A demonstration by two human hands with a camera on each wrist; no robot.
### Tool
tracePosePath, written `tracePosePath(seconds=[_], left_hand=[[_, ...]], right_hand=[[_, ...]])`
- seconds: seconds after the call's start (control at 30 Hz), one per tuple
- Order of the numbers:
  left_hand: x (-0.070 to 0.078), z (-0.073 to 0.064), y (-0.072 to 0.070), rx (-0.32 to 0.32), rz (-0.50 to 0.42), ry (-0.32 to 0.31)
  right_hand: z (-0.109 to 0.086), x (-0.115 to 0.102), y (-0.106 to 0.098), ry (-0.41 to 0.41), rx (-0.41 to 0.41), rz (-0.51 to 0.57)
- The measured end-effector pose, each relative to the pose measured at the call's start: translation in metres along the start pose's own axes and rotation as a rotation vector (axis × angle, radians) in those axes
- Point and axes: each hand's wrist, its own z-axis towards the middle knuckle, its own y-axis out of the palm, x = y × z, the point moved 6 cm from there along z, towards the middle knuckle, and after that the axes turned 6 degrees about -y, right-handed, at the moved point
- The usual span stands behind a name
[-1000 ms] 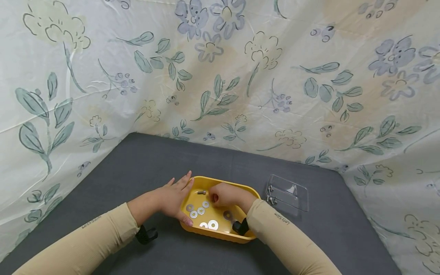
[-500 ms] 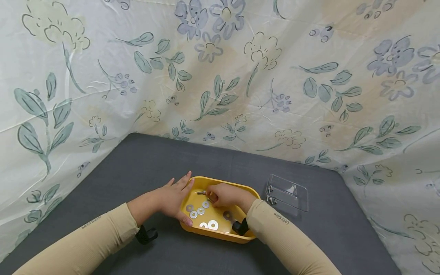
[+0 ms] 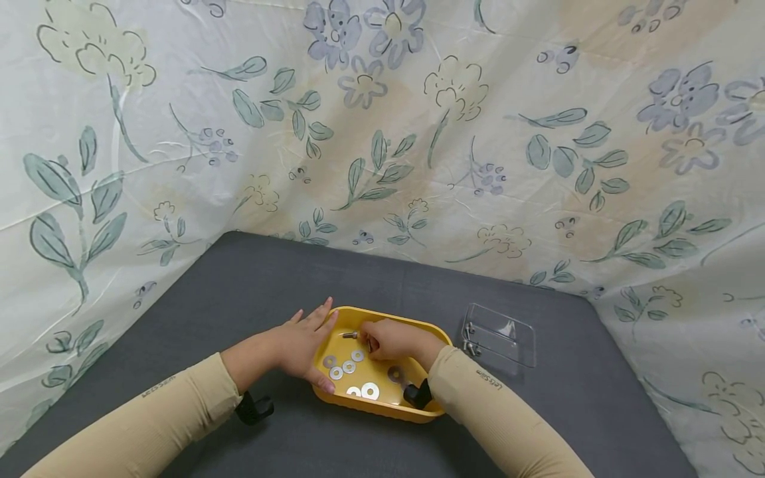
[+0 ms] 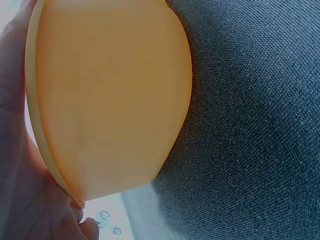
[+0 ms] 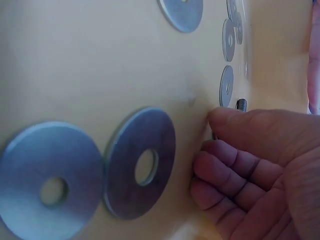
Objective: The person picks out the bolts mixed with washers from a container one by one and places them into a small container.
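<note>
My left hand is spread along the left end of a yellow plastic tray, thumb over the near rim and fingers at the far corner. In the left wrist view, the palm lies against the rim of the tray. Inside the tray, my right hand has its fingers curled close to the bottom, beside a small metal bolt. The right wrist view shows the thumb over the curled fingers, with the threaded bolt just beyond; I cannot tell whether something is pinched. Several flat washers lie around.
A clear plastic lid or shallow tray lies right of the yellow tray, with some small bolts at its left side. Dark grey cloth covers the table. A floral curtain hangs behind and at both sides.
My right hand has edged slightly left toward the bolt, and its thumb and fingers have shifted a little. The left hand, tray and washers look unchanged.
</note>
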Motion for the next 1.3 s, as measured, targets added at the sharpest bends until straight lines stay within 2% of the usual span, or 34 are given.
tracePosePath(seconds=[0.23, 0.87, 1.13, 1.3], left_hand=[[0.001, -0.001, -0.001, 0.018, 0.019, 0.010], [-0.001, 0.000, 0.000, 0.003, 0.019, -0.004], [0.000, 0.000, -0.001, 0.008, 0.015, -0.009], [0.000, -0.001, -0.002, 0.009, 0.011, -0.004]], right_hand=[[-0.002, -0.002, -0.004, 0.035, 0.009, 0.013], [-0.004, -0.006, -0.008, -0.036, 0.001, -0.058], [-0.010, -0.008, -0.020, -0.061, 0.020, -0.014], [-0.020, -0.007, -0.031, -0.068, 0.052, 0.067]])
